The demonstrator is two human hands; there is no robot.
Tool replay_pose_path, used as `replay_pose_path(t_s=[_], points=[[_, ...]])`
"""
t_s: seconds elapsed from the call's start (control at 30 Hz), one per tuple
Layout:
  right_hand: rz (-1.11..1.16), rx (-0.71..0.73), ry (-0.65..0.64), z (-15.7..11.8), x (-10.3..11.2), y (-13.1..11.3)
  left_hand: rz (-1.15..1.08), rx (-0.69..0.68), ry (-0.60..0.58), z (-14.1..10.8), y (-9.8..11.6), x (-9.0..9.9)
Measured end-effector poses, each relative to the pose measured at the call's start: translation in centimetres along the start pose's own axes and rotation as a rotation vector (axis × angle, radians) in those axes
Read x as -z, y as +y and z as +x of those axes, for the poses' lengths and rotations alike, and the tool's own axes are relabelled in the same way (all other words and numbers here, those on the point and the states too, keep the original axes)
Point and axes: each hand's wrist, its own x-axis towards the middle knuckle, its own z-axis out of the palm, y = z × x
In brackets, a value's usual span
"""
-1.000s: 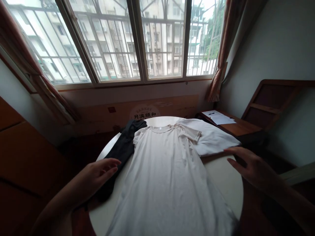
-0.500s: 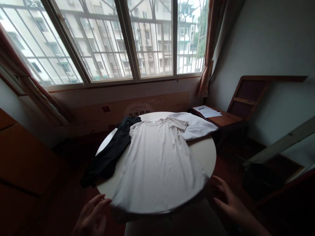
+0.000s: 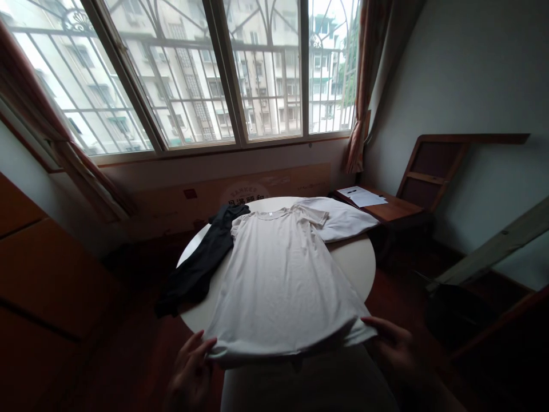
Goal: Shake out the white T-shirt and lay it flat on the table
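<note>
A cream short-sleeved T-shirt (image 3: 278, 280) lies spread on a round white table (image 3: 362, 260), its collar toward the window and its hem toward me. At the hem's left corner my left hand (image 3: 191, 366) is closed, pinching the fabric between thumb and fingers. My right hand (image 3: 392, 343) grips the right hem corner, which is lifted and slightly bunched. Left of the shirt, a black garment (image 3: 206, 263) droops over the table's edge. A folded white garment (image 3: 343, 220) lies at the back right, partly under the shirt's sleeve.
Behind the table, a cardboard box (image 3: 291, 180) leans below the barred window. A wooden chair (image 3: 398, 207) to the right bears papers (image 3: 364, 196) and a pen. Orange-brown cabinets (image 3: 38, 269) stand at left. A dark bin (image 3: 458, 309) sits low on the right, by a slanted plank (image 3: 493, 246).
My right hand has moved in from beside the hem and taken hold of its right corner, raising it. My left hand has shifted right, now pinching the left corner. The view has moved slightly.
</note>
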Motion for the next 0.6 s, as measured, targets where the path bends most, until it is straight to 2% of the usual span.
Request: replay_pose_path(t_s=[0.2,0.43,0.6], points=[[-0.056,0.078,0.183,0.7,0.6,-1.6,-0.018,0.092,0.126,0.7,1.2,1.0],[-0.225,0.202,0.219,1.2,0.7,-2.6,-0.061,0.156,0.192,2.7,4.4,2.7],[-0.156,0.266,0.265,1.4,1.1,-2.9,-0.033,0.129,0.198,3.0,3.8,4.0]])
